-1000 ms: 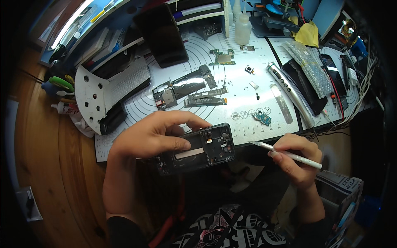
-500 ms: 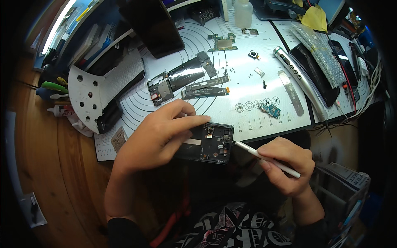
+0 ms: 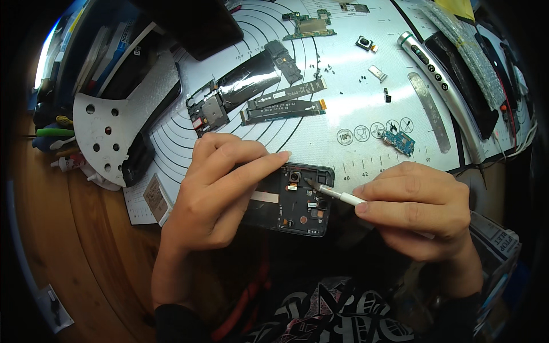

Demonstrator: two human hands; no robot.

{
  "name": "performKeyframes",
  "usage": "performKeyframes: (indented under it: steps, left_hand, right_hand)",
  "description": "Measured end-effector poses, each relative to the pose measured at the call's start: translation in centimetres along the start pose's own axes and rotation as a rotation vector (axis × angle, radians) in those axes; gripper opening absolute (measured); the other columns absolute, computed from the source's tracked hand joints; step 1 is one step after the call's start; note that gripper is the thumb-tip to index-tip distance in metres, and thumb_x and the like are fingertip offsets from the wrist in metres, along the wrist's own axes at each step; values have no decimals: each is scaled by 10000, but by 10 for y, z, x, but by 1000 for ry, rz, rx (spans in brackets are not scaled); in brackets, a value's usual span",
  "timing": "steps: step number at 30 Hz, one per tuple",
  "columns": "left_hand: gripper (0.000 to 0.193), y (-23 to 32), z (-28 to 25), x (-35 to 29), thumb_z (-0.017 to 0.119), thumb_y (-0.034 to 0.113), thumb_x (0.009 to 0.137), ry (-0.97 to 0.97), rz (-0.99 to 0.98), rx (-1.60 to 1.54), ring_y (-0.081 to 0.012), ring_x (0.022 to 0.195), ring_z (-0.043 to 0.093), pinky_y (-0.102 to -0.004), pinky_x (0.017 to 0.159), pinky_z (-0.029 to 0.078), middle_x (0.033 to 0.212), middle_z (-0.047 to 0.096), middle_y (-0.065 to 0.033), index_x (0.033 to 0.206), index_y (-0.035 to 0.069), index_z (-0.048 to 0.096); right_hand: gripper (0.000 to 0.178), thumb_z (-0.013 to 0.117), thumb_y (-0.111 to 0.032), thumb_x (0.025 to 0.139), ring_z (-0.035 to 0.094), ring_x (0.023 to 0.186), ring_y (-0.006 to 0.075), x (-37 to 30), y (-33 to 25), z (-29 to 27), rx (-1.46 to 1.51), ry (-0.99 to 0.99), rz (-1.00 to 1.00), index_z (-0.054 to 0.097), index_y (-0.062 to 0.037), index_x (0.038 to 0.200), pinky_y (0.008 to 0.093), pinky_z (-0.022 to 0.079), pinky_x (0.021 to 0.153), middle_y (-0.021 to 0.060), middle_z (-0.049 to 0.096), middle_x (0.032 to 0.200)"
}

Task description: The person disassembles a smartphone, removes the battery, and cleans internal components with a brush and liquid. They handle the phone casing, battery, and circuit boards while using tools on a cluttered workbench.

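Observation:
My left hand (image 3: 214, 191) grips an opened phone body (image 3: 295, 212) from its left side, the index finger stretched along the top edge. The black interior faces up, with a small camera module (image 3: 294, 176) and a pale flex strip (image 3: 265, 197) inside. My right hand (image 3: 420, 208) pinches a white-handled craft knife (image 3: 347, 198) like a pen. Its dark blade tip (image 3: 311, 183) lies over the phone's upper right part, just right of the camera module; whether it touches is hard to tell.
Beyond the phone, the white mat holds flex cables (image 3: 286, 111), a black midframe piece (image 3: 209, 111), a green circuit board (image 3: 309, 26), a blue board (image 3: 398, 143) and several tiny screws. A silver electric screwdriver (image 3: 437, 86) and metal strip (image 3: 429, 111) lie right; a perforated white holder (image 3: 103, 131) stands left.
The knife tip has moved left, from the phone's right edge to inside it beside the camera module. My right hand has come up and turned. The whole view has shifted closer.

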State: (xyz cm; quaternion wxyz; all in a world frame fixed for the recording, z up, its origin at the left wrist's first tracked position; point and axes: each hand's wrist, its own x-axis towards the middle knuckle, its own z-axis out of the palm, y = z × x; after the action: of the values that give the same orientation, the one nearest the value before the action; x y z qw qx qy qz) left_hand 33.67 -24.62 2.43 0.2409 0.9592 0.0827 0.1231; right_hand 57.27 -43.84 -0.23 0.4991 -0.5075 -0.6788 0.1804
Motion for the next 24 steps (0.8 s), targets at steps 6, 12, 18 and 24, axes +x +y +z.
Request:
performKeyframes:
  steps: [6,12,18,24]
  left_hand:
    - [625,4,-3,4,825,283,723,0,32,-8,-329,1026,609,-432,920,476,1106,682,-176,1244,-36,692]
    - [831,11,9,2,972,283,655,37,79,-123,-349,1073,639,-455,932,505,1174,686,-213,1309,53,513]
    - [757,8,21,-2,968,202,622,124,76,-195,-338,1062,664,-454,929,500,1175,704,-179,1242,67,555]
    - [757,7,21,-2,965,216,641,135,97,-179,-326,1035,686,-447,908,507,1179,702,-195,1255,69,547]
  right_hand:
    - [288,732,23,687,740,748,294,3,4,0,3,-9,9,783,-9,969,335,576,635,186,762,926]
    - [233,735,1,736,737,731,291,4,3,0,13,-3,8,781,-13,965,333,572,615,177,761,912]
    - [220,740,-9,748,737,727,288,4,4,1,-4,-4,10,779,-16,964,329,575,610,171,761,908]
    - [228,742,-14,745,739,727,289,6,2,0,9,7,18,782,-18,969,331,580,614,169,761,905]
